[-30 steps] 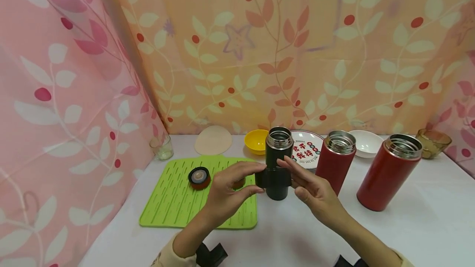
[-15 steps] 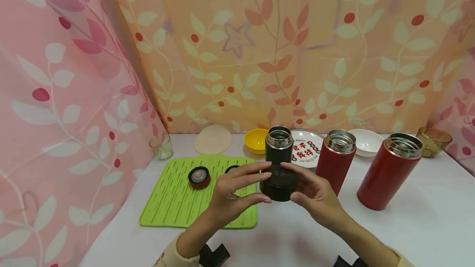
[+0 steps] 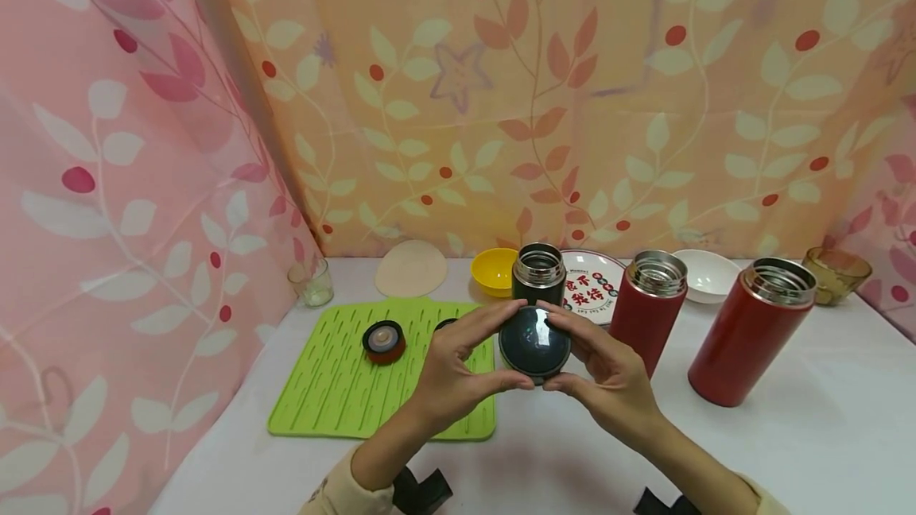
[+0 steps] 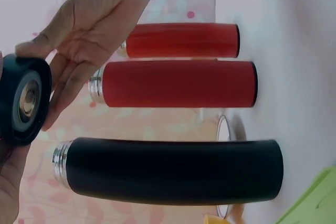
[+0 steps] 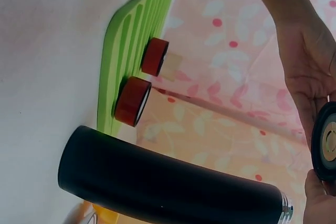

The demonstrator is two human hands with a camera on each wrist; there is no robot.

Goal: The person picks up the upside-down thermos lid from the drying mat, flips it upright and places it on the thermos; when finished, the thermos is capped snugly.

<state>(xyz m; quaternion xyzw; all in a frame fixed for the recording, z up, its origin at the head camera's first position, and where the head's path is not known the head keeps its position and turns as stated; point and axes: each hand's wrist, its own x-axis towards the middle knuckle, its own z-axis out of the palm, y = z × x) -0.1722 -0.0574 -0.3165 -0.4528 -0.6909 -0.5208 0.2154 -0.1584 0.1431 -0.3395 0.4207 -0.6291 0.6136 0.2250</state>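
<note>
Both my hands hold a black bottle lid (image 3: pixel 535 342) between fingertips and thumbs. My left hand (image 3: pixel 454 364) grips its left side, my right hand (image 3: pixel 611 368) its right side. The lid's glossy top faces the head view; in the left wrist view its underside shows a round inner disc. Just behind it stands a lidless black thermos bottle (image 3: pixel 539 284) with a bare steel neck, its lower part hidden by the lid and hands. The gap between lid and bottle is plain in the left wrist view.
Two lidless red thermos bottles (image 3: pixel 647 308) stand to the right. On the green mat (image 3: pixel 322 388) lie two red-sided lids (image 3: pixel 384 342), one mostly hidden by my left hand. Farther back are a yellow bowl (image 3: pixel 494 272), a plate (image 3: pixel 594 284), a white bowl (image 3: pixel 708 276) and glass cups (image 3: pixel 312 283).
The black lid has been lowered slightly and tipped so its top faces the head view. My right fingers, loosely beside it a second ago, now grip it together with the left.
</note>
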